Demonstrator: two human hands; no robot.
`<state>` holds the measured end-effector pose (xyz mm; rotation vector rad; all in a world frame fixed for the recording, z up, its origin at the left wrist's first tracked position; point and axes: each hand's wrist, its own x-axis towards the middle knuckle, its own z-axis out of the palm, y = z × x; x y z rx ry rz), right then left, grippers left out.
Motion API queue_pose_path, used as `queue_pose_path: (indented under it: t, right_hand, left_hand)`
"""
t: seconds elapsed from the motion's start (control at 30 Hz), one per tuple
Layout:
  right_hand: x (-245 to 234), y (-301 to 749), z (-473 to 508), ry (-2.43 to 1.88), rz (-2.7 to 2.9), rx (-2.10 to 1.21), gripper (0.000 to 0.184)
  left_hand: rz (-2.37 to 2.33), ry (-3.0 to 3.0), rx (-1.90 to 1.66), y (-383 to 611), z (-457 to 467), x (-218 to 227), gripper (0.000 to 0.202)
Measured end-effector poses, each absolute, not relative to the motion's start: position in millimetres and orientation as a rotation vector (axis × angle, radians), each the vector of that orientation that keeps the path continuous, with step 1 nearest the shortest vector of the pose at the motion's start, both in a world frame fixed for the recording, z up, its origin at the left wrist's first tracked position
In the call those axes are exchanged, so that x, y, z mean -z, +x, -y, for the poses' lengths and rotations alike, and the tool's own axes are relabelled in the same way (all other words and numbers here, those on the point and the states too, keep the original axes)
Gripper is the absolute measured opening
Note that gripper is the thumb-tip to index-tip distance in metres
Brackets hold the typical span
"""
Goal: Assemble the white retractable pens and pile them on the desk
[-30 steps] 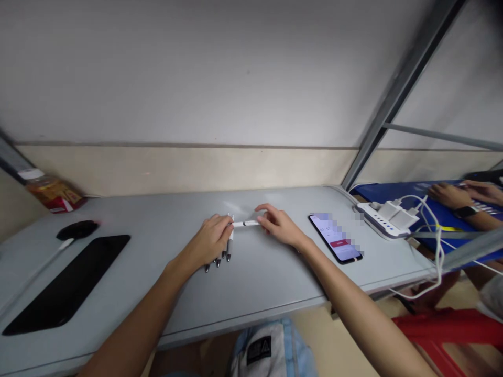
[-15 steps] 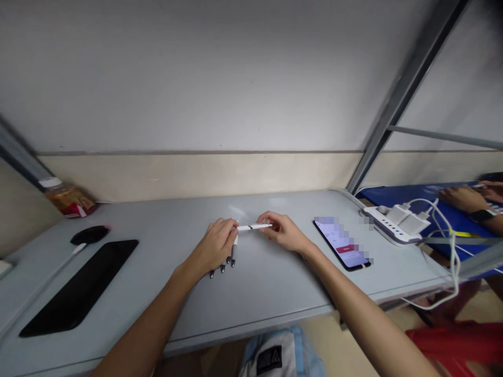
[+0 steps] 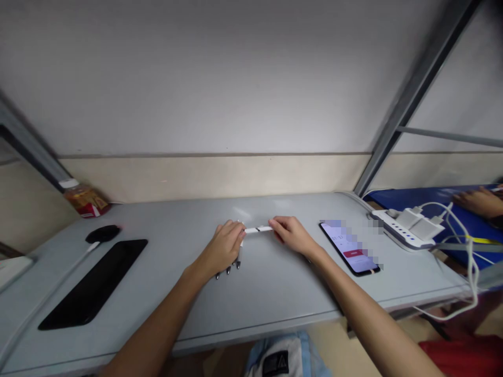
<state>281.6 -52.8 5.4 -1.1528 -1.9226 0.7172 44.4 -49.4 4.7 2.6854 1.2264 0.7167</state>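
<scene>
A white pen (image 3: 258,230) with a dark band spans the gap between my two hands, roughly level, just above the grey desk (image 3: 271,283). My left hand (image 3: 228,242) has its fingers closed on the pen's left end. At the other end, my right hand (image 3: 290,234) pinches it between thumb and fingers. Under my left hand lie several more pens (image 3: 238,264), with their dark tips pointing toward me; the rest of them is mostly hidden by that hand.
To the right are a phone (image 3: 348,248) with a lit screen and a power strip (image 3: 401,230) with white chargers and cables. On the left lie a black slab (image 3: 94,285), a corded black disc (image 3: 102,233) and a bottle (image 3: 85,199). Another person's hand (image 3: 477,201) is at the far right.
My right fingers have closed more firmly around the pen's right end. The whole view has shifted slightly, so the desk items appear further right.
</scene>
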Motion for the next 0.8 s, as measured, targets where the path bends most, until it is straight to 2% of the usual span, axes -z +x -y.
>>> queue_pose_path:
  t: [0.03,0.13,0.2,0.3,0.4,0.5,0.57,0.63,0.73,0.8]
  right_hand:
    - [-6,282,53,-1.125,1.909,-0.694,0.029]
    - [-6,281,52,-1.037,1.926,-0.613,0.034]
    - [-6,281,52,-1.067,1.975,-0.575,0.023]
    - [-4,280,52,-1.172,2.013,-0.589,0.037]
    - [-4,279,53,-1.125,1.978,-0.609,0.029]
    - [-5,278,54,-1.031,1.972,-0.554,0.035]
    - [-5,276,54,-1.044,2.021,-0.538,0.024]
    - [-4,274,55,-1.104,2.064,-0.546,0.022]
    - [-2,271,54,-1.177,2.019,-0.696,0.036]
    - [-2,271,54,-1.167,1.877,-1.019,0.043]
  left_hand:
    - [-1.230,2.682,-0.719,44,49,-4,0.027]
    - [-1.242,2.673,-0.742,43,47,-3,0.026]
    - [-1.243,2.677,-0.746,41,46,-2,0.026]
    - [-1.244,2.684,-0.736,40,46,-2,0.025]
    - [-1.260,2.690,-0.727,37,44,-3,0.025]
    - [-1.253,2.695,-0.700,34,41,-1,0.025]
    - [-1.229,2.705,-0.687,33,39,1,0.025]
    - [-1.205,2.730,-0.684,33,38,1,0.024]
    - [-1.206,2.826,-0.679,36,41,-3,0.024]
    - [-1.240,2.943,-0.709,40,45,-8,0.024]
